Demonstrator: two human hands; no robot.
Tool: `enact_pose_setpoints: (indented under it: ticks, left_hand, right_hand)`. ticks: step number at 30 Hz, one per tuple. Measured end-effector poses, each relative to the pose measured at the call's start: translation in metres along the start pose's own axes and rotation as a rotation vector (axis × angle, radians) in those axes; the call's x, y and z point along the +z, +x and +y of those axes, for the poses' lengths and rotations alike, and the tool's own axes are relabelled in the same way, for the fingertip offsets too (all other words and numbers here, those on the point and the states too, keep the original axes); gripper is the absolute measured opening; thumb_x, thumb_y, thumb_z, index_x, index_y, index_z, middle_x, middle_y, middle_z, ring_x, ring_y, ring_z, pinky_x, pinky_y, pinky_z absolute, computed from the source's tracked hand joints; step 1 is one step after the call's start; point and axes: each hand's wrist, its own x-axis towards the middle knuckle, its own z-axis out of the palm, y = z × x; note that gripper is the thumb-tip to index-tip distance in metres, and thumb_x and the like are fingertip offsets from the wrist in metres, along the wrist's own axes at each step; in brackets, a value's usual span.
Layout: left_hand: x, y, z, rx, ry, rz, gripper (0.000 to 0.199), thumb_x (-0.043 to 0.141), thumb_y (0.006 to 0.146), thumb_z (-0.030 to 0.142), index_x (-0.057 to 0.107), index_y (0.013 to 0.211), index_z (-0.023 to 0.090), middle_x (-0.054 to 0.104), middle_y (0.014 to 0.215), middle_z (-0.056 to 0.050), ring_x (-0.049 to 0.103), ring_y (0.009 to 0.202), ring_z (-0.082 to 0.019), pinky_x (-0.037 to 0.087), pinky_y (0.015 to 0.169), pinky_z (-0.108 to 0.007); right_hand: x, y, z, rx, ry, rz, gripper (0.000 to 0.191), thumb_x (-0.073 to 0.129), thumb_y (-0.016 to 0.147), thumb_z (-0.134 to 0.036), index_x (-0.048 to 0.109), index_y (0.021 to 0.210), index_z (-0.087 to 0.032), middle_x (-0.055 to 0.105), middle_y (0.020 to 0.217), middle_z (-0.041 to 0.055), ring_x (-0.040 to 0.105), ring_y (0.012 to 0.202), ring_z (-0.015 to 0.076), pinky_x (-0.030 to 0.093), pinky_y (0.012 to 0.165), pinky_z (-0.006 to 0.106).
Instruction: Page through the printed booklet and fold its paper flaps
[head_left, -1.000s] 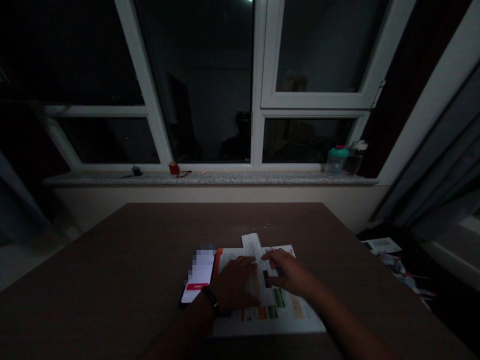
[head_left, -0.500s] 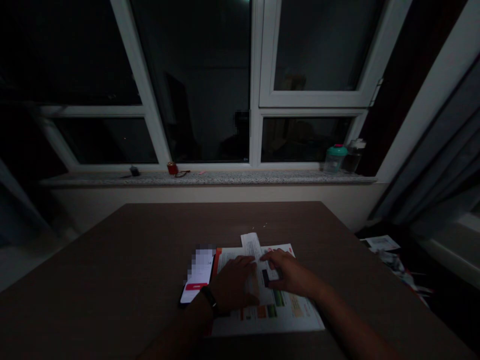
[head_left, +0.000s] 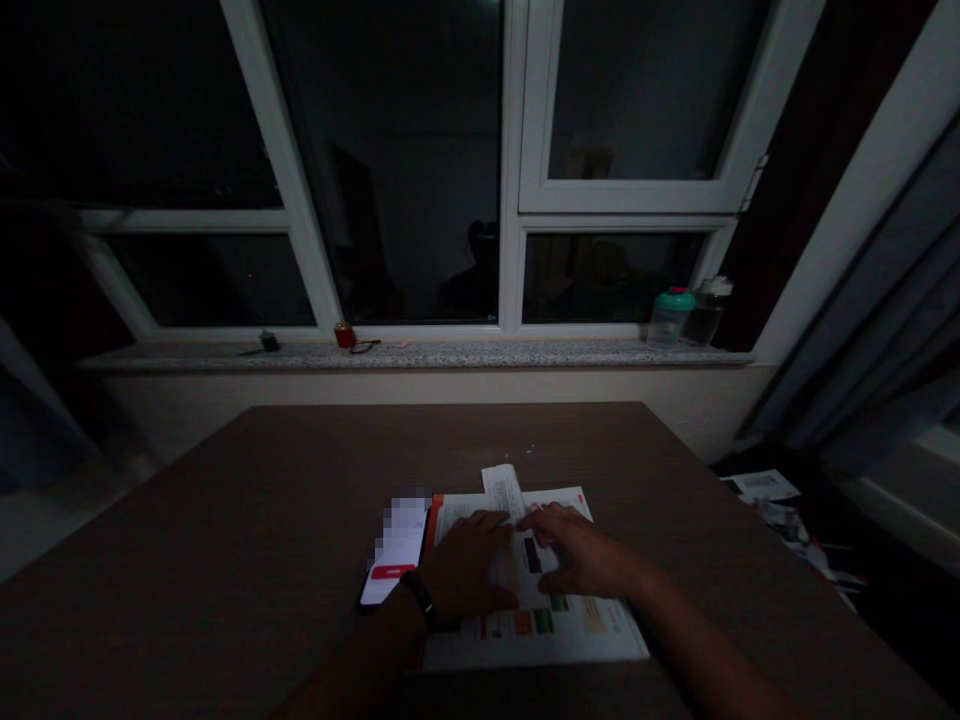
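Observation:
A printed sheet or booklet (head_left: 562, 640) with a red left edge and coloured pictures lies on the table. Across it runs a narrow white paper strip (head_left: 501, 484), its far end sticking out past the top edge. My left hand (head_left: 469, 565), with a dark band on the wrist, rests flat over the strip and the page, fingers stretched out. On the right side of the strip, my right hand (head_left: 585, 550) touches the paper with its fingertips, thumb apart from the index finger. Between the hands a small black rectangle (head_left: 532, 555) shows; whether printed or loose, I cannot tell.
A lit phone (head_left: 397, 545) lies left of the page on the brown table (head_left: 225, 560). Tiny white scraps (head_left: 531, 449) are farther back. The windowsill (head_left: 465, 355) holds a red jar (head_left: 345, 335) and two bottles (head_left: 671, 318). Papers (head_left: 765, 486) lie off the table's right side.
My right hand has shifted slightly, its thumb moving nearer and away from the black rectangle, which shows more fully. My left hand, the strip and the page stay in place.

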Motion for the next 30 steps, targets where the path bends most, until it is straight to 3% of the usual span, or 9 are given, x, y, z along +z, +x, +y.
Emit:
enact_pose_setpoints:
  ticks: [12,16,19,23,30]
  left_hand:
    - [0.001,0.0,-0.002,0.009,-0.011,-0.008,0.085,0.08,0.067,0.047,0.042,0.14,0.027,0.039,0.149,-0.009,0.033,0.136,-0.033,0.028,0.11,-0.049]
    - [-0.001,0.001,-0.001,0.001,-0.017,-0.013,0.088,0.082,0.066,0.044,0.04,0.142,0.028,0.039,0.148,-0.009,0.034,0.135,-0.034,0.029,0.11,-0.051]
    - [-0.002,0.001,-0.002,0.022,-0.033,-0.017,0.096,0.083,0.065,0.04,0.033,0.146,0.03,0.039,0.148,-0.008,0.035,0.134,-0.033,0.03,0.109,-0.049]
    - [-0.002,0.002,-0.003,0.055,-0.055,-0.001,0.096,0.083,0.065,0.04,0.033,0.147,0.029,0.04,0.147,-0.008,0.036,0.133,-0.032,0.031,0.108,-0.047]
    - [-0.003,0.002,-0.001,0.04,-0.067,0.002,0.094,0.082,0.065,0.04,0.035,0.145,0.029,0.041,0.146,-0.007,0.037,0.132,-0.032,0.031,0.108,-0.046]
  right_hand:
    - [-0.001,-0.001,-0.001,-0.052,-0.022,-0.077,0.071,0.083,0.061,-0.025,0.053,0.126,-0.024,0.058,0.103,0.003,0.051,0.099,0.0239,0.039,0.089,0.036]
    - [0.0,0.0,-0.005,-0.061,-0.012,-0.032,0.059,0.079,0.067,-0.026,0.056,0.122,-0.023,0.06,0.102,0.0039,0.052,0.099,0.0242,0.04,0.09,0.038]
    - [0.002,0.001,-0.006,-0.053,0.014,0.038,0.055,0.075,0.073,-0.026,0.054,0.124,-0.024,0.058,0.116,0.007,0.049,0.112,0.0266,0.038,0.097,0.041]
    - [0.006,0.003,-0.004,-0.041,0.032,0.024,0.066,0.077,0.072,-0.029,0.049,0.132,-0.026,0.049,0.137,0.0094,0.04,0.128,0.0297,0.032,0.107,0.046]
    - [0.011,0.005,0.002,-0.034,0.025,-0.003,0.076,0.08,0.069,-0.03,0.046,0.137,-0.027,0.046,0.141,0.0101,0.038,0.132,0.0301,0.031,0.109,0.047]
